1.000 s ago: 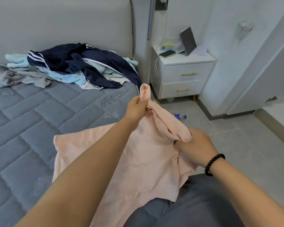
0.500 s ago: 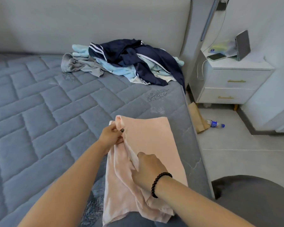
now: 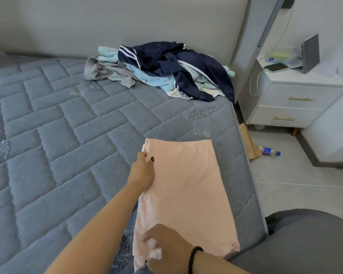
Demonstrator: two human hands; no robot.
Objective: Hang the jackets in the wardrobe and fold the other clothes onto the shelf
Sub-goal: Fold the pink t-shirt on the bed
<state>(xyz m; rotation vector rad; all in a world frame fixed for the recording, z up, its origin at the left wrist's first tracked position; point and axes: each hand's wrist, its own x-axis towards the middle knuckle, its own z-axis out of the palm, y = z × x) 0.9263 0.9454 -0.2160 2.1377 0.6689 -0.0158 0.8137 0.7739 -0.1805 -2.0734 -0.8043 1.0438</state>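
Grey quilted mattress (image 3: 57, 135) across the left and centre, pale padded headboard (image 3: 127, 22) behind.

Left hand (image 3: 142, 173) on the left edge of the pink garment (image 3: 184, 188), near its far corner; fingers pinching that edge, thumb with dark nail on top of the cloth. Garment folded into a long panel, flat on the mattress beside the right edge of the bed, near end reaching the bed's foot.

Right hand (image 3: 166, 248) at the near left corner of the same garment, fingers curled onto bunched cloth there; grip looks closed on the fabric, though fingertips partly hidden. Dark bead bracelet (image 3: 193, 258) at the wrist.

Farther back, against the headboard: heap of clothes, grey top (image 3: 103, 73) leftmost, light blue garment (image 3: 152, 79) beneath, navy jacket (image 3: 176, 64) with white stripes spread on top. Heap well apart from the pink garment.

Right of bed: white nightstand (image 3: 289, 101) with two gold-handled drawers, phone (image 3: 275, 67) and tablet (image 3: 311, 53) on top. Brown paper bag (image 3: 248, 143) leaning by the mattress side, plastic bottle (image 3: 268, 150) lying on the floor tiles just beside it. Grey-clad knee (image 3: 305, 242) at lower right.
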